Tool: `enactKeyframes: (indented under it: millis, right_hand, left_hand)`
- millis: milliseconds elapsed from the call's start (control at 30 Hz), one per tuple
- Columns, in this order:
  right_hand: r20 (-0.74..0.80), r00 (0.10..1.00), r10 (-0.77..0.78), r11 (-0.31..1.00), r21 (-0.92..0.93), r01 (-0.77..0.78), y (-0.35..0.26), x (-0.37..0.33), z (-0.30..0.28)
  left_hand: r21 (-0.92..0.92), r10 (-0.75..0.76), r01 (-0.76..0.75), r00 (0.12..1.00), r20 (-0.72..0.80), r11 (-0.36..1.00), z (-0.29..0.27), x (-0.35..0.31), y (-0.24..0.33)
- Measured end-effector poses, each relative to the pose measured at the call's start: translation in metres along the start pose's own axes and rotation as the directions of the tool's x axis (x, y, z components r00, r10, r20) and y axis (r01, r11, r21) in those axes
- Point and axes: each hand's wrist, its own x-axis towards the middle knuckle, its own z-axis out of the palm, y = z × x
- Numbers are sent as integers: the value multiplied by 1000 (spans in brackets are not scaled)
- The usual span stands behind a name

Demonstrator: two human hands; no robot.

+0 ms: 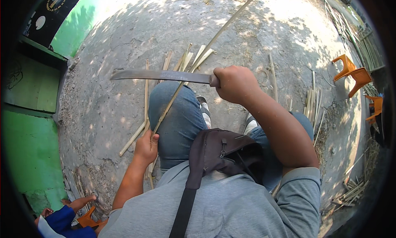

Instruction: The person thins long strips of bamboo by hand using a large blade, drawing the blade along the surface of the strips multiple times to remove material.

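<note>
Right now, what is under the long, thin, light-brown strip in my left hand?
Below the long strip show your blue denim-covered left knee, pale wooden pieces and rough grey ground. Whatever the strip and your left hand directly cover cannot be seen.

Sun-dappled grey ground (pixel 123 52) carried pale strips (pixel 133 139) near its middle, orange stools (pixel 361 76) by its right edge, and piled sticks (pixel 368 52) toward its far right corner.

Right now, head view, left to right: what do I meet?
Green wall, left hand gripping a long strip, right hand gripping a long knife, right-side strips, orange stools.
</note>
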Motion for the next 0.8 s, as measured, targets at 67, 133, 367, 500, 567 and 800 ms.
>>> enactKeyframes:
  millis: [67, 133, 367, 500, 567, 800]
  right_hand:
    - [116, 993, -18, 1000, 1, 18, -9, -4, -6]
    - [98, 995, 15, 998, -61, -9, -3, 2, -9]
    - [-32, 988, 153, 987, 62, -151, 23, 6, -7]
    - [-16, 999, 45, 999, 8, -45, 6, 3, -9]
    - [44, 995, 84, 995, -49, -82, 10, 5, -19]
    - [0, 968, 250, 968, -27, -250, 42, 5, -32]
  left_hand:
    - [-9, 8, -8, 1000, -5, 1000, 0, 1, -1]
    - [-129, 30, -27, 999, 27, 991, -4, 3, -1]
    - [-130, 2, 9, 996, 86, 991, -6, 6, -12]
    - [-173, 6, 6, 998, 65, 985, -3, 5, -15]
    - [-150, 8, -1, 999, 49, 989, -6, 3, -9]
    - [-77, -1, 5, 998, 58, 997, -12, 3, 11]
